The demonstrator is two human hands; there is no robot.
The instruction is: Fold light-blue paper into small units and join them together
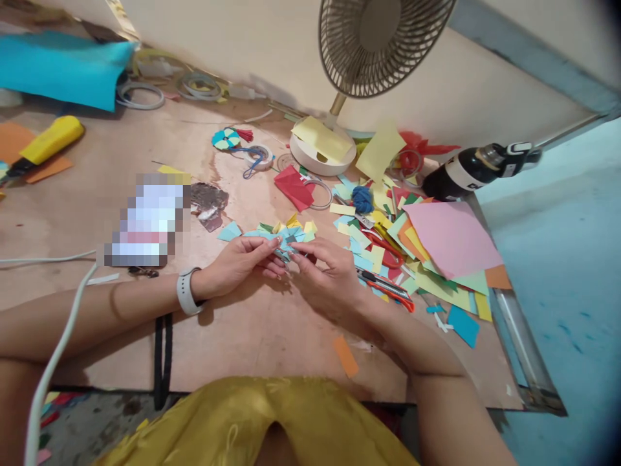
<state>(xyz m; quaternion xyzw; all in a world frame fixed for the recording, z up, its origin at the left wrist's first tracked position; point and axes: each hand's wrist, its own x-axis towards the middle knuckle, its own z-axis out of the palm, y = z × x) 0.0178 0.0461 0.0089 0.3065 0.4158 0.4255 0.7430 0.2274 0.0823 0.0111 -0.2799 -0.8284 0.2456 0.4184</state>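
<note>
My left hand [242,262], with a white watch on the wrist, and my right hand [327,275] meet over a low wooden board [233,336]. Both pinch a small folded piece of light-blue paper [286,249] between their fingertips. Just behind it lies a little heap of blue, yellow and green paper bits [286,228]. An orange-handled cutter [388,288] lies right of my right hand.
Coloured sheets, a pink one [451,236] on top, cover the board's right side with red scissors [383,249]. A fan [369,45] stands at the back, a dark bottle [475,169] lies right, tape rolls [259,156] and a white cable [53,362] left.
</note>
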